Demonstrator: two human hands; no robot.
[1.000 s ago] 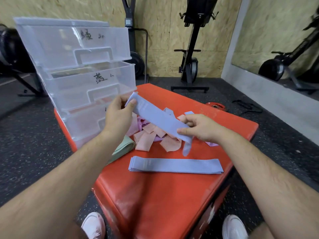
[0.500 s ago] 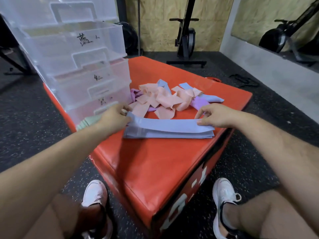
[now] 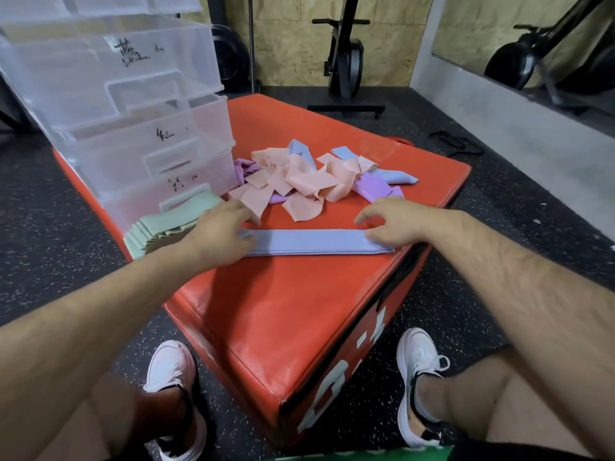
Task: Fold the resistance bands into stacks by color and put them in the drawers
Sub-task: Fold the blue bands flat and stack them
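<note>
Blue band that was up in the air a second ago is now lying on the blue stack (image 3: 316, 241) on the box (image 3: 299, 311). Left hand (image 3: 219, 234) and right hand (image 3: 396, 224) are pressing its ends flat with loose fingers, pinching nothing. The stack is looking flat and even. The green stack (image 3: 166, 224) is waiting by the drawers (image 3: 133, 94). The mixed pile (image 3: 306, 181) is lying unsorted, so this is probably under half done.

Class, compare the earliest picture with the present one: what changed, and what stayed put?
The blue band that both hands held up was lowered onto the blue stack and released. The left hand and right hand now rest on the stack's ends. The green stack, the loose pile and the drawers stayed put.
</note>
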